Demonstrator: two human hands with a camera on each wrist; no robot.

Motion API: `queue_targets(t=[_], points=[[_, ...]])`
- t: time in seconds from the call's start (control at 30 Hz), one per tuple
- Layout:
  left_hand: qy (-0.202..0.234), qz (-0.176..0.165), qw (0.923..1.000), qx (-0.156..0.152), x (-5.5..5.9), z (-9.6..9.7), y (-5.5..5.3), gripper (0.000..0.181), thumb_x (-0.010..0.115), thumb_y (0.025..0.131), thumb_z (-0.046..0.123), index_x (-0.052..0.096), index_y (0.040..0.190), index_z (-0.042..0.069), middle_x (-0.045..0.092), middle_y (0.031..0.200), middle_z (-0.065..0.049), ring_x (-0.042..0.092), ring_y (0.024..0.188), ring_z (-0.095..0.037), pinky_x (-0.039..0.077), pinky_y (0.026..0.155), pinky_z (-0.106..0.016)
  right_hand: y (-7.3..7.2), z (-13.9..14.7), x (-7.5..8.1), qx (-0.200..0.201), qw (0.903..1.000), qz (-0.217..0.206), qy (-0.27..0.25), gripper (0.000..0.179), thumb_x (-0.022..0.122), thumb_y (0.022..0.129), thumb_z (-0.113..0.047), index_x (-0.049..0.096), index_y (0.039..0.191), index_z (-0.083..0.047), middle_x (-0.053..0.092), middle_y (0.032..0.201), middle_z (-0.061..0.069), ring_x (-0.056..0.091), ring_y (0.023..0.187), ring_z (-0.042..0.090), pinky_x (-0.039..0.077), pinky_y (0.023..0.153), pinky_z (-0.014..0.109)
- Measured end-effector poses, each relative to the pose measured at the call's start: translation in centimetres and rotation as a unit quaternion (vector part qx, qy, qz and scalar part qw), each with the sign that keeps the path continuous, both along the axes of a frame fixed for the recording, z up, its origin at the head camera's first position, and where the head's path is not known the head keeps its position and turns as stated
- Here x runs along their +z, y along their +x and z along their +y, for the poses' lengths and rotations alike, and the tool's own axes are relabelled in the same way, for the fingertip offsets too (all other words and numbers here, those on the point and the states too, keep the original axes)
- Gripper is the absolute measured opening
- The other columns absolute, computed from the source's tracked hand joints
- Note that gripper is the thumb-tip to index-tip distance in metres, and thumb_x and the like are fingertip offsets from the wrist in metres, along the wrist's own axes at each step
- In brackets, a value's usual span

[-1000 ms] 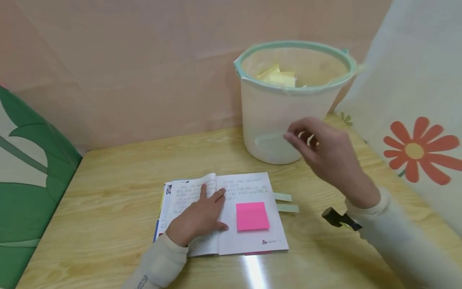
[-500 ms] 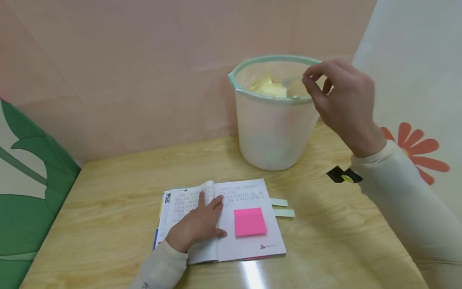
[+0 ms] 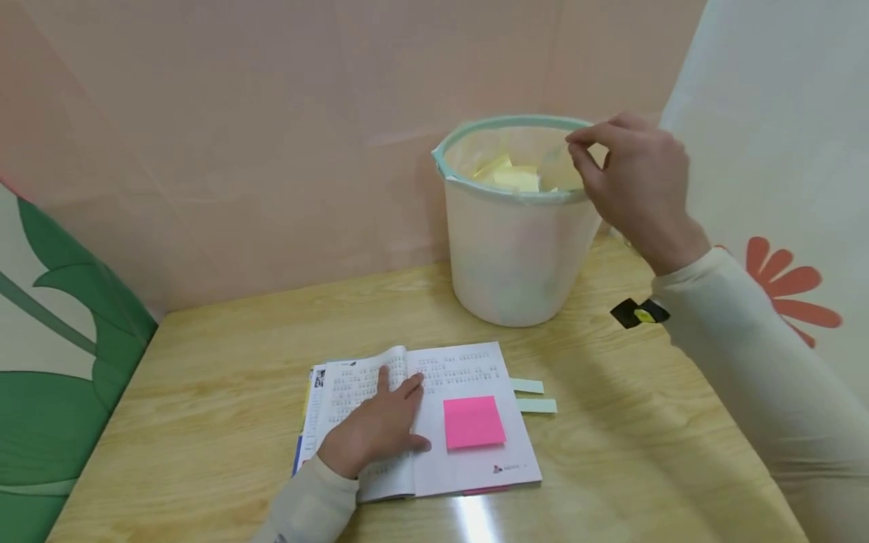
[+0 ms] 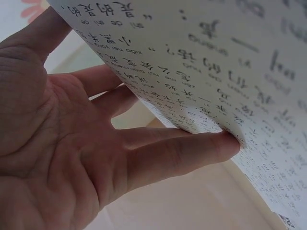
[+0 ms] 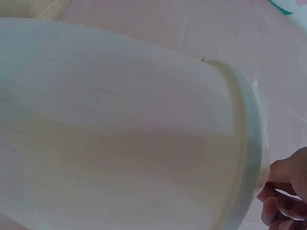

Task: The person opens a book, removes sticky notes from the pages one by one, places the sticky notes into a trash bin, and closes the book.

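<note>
An open book with printed text lies on the table, a pink sticky note on its right page. My left hand rests over the middle of the book, fingers spread, fingertips on the page in the left wrist view. Two pale green sticky tabs stick out from the book's right edge. Over the right side of a whitish bin, my right hand pinches a faint pale green sticky tab that hangs inside the rim. In the right wrist view the rim and liner hide the tab.
Yellow paper pieces lie inside the bin, which has a green rim and a clear liner. Behind the wooden table hangs a pinkish sheet. A white sheet with a red flower borders the right side.
My right hand has risen from in front of the bin to over its right rim, carrying the pale green tab. The left hand stays on the book. The head view has shifted slightly.
</note>
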State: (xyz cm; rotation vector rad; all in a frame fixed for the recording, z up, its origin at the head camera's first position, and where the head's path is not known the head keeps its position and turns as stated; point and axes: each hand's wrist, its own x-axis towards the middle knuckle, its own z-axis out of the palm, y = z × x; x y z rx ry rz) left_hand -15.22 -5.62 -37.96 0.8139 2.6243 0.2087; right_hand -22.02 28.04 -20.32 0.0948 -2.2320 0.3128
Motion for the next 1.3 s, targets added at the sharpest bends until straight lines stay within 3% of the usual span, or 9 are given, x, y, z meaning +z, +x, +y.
queue_targets(t=[0.27, 0.4, 0.53, 0.63, 0.77, 0.9, 1.13, 1.2, 1.3], points=[[-0.009, 0.001, 0.9998, 0.018, 0.0, -0.2, -0.4, 0.085, 0.074, 0.086, 0.046, 0.039, 0.152, 0.006, 0.029, 0.164, -0.001, 0.011, 0.150, -0.052, 0.056, 0.091, -0.051, -1.5, -0.2, 0.4, 0.006, 0.9995, -0.029, 0.010, 0.028, 0.059, 0.098, -0.027, 0.077, 0.107, -0.008, 0.074, 0.106, 0.017, 0.057, 0.069, 0.028, 0.034, 0.052, 0.038], [-0.021, 0.002, 0.9997, 0.013, -0.1, -0.2, -0.2, 0.085, 0.073, 0.087, 0.047, 0.038, 0.153, 0.006, 0.030, 0.164, -0.001, 0.012, 0.150, -0.052, 0.058, 0.088, -0.045, -1.8, 0.0, 0.3, -0.006, 0.9953, -0.094, 0.021, 0.033, 0.052, 0.100, -0.029, 0.075, 0.112, -0.009, 0.072, 0.107, 0.017, 0.051, 0.061, 0.028, 0.032, 0.047, 0.038], [-0.028, 0.020, 0.9994, -0.002, 0.7, 0.4, -1.1, 0.084, 0.070, 0.089, 0.048, 0.036, 0.154, 0.007, 0.026, 0.165, -0.001, 0.010, 0.150, -0.052, 0.059, 0.086, -0.042, -1.3, 0.2, 2.1, -0.024, 0.9897, -0.140, 0.023, 0.040, 0.042, 0.102, -0.030, 0.068, 0.127, -0.012, 0.067, 0.118, 0.019, 0.048, 0.065, 0.030, 0.033, 0.051, 0.038], [-0.027, 0.032, 0.9991, -0.005, 1.7, 0.7, -1.9, 0.084, 0.068, 0.091, 0.047, 0.033, 0.155, 0.007, 0.023, 0.167, 0.000, 0.007, 0.150, -0.052, 0.059, 0.087, -0.044, -0.2, -0.3, 3.4, -0.004, 0.9969, -0.079, 0.008, 0.041, 0.041, 0.102, -0.028, 0.066, 0.129, -0.010, 0.065, 0.121, 0.020, 0.052, 0.082, 0.034, 0.032, 0.065, 0.036], [-0.025, 0.023, 0.9994, -0.004, 2.0, 0.6, -1.9, 0.084, 0.069, 0.091, 0.046, 0.032, 0.155, 0.006, 0.021, 0.167, -0.001, 0.005, 0.150, -0.052, 0.058, 0.089, -0.046, 2.6, -2.2, 2.1, 0.094, 0.9939, 0.058, -0.006, 0.032, 0.051, 0.100, -0.023, 0.072, 0.114, -0.004, 0.069, 0.105, 0.021, 0.056, 0.088, 0.034, 0.029, 0.075, 0.028], [-0.029, 0.015, 0.9994, -0.010, 1.4, 0.1, -0.8, 0.084, 0.069, 0.091, 0.046, 0.034, 0.154, 0.005, 0.022, 0.167, -0.001, 0.007, 0.150, -0.053, 0.058, 0.088, -0.044, 6.0, -4.7, -1.4, 0.214, 0.9748, 0.063, -0.004, 0.021, 0.062, 0.096, -0.016, 0.074, 0.103, -0.001, 0.071, 0.097, 0.017, 0.058, 0.083, 0.027, 0.033, 0.074, 0.017], [-0.007, 0.002, 0.9999, 0.010, 1.3, 0.0, 0.3, 0.082, 0.070, 0.090, 0.045, 0.035, 0.155, 0.008, 0.021, 0.167, 0.003, 0.002, 0.152, -0.050, 0.053, 0.098, -0.049, 9.0, -7.7, -6.1, 0.332, 0.9342, -0.131, 0.005, 0.018, 0.075, 0.088, -0.014, 0.073, 0.105, -0.021, 0.067, 0.110, -0.006, 0.058, 0.107, 0.013, 0.046, 0.083, 0.026], [-0.007, 0.006, 0.9999, 0.013, 1.4, -0.1, 0.3, 0.082, 0.070, 0.090, 0.046, 0.035, 0.155, 0.009, 0.021, 0.167, 0.005, 0.001, 0.152, -0.049, 0.051, 0.102, -0.049, 9.2, -8.5, -7.4, 0.366, 0.9081, -0.201, 0.035, 0.020, 0.074, 0.090, -0.024, 0.070, 0.110, -0.026, 0.065, 0.113, -0.012, 0.058, 0.110, 0.011, 0.048, 0.088, 0.033], [-0.004, 0.007, 0.9999, 0.011, 1.2, -0.2, 0.3, 0.083, 0.070, 0.090, 0.047, 0.035, 0.155, 0.010, 0.021, 0.167, 0.005, 0.001, 0.152, -0.049, 0.048, 0.104, -0.052, 9.9, -9.3, -9.5, 0.412, 0.8481, -0.324, 0.074, 0.026, 0.068, 0.094, -0.039, 0.064, 0.119, -0.034, 0.060, 0.121, -0.019, 0.057, 0.114, 0.008, 0.051, 0.094, 0.039]])
